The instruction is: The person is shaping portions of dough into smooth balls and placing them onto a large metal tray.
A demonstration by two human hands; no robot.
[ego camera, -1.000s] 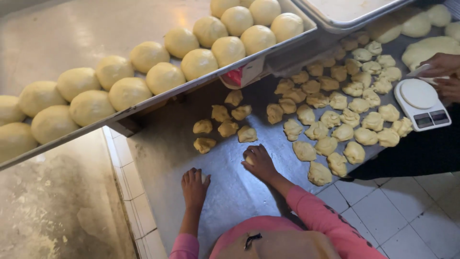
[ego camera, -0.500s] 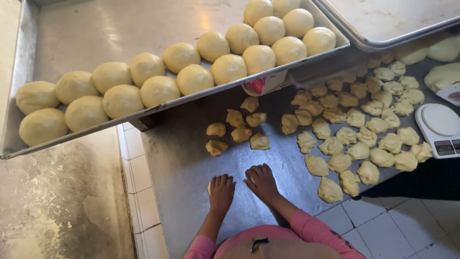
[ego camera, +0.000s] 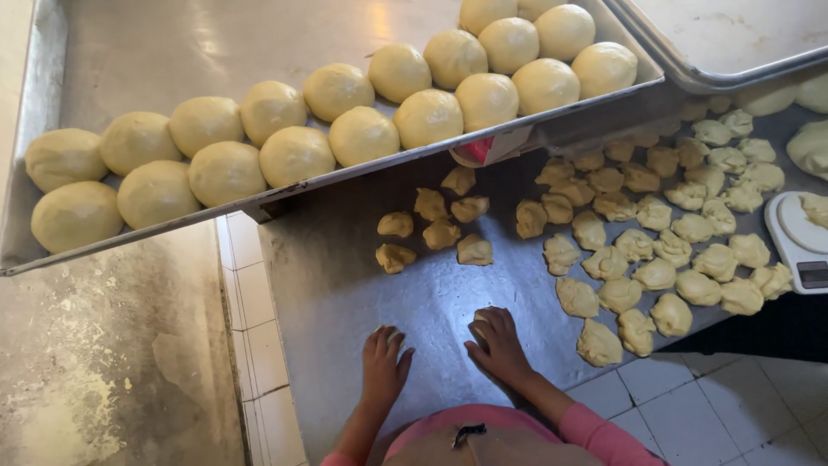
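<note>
My right hand (ego camera: 498, 347) is cupped over a piece of pale dough (ego camera: 478, 325) and presses it on the steel table (ego camera: 345, 293). My left hand (ego camera: 384, 367) rests palm down on the table beside it, fingers loosely curled, with nothing seen under it. Both sleeves are pink. A small group of rough dough pieces (ego camera: 431, 229) lies beyond my hands. Many more dough pieces (ego camera: 655, 242) are spread to the right.
A large metal tray (ego camera: 172, 43) with two rows of smooth round dough balls (ego camera: 362, 134) overhangs the table's far side. A second tray (ego camera: 733, 43) sits at the top right. A white scale (ego camera: 798, 242) carrying dough stands at the right edge. White tiles face the table's left side, concrete floor beyond.
My right hand has come back toward me and now covers a dough piece. My left hand has drawn closer to it. Another person's hand by the scale has left the view.
</note>
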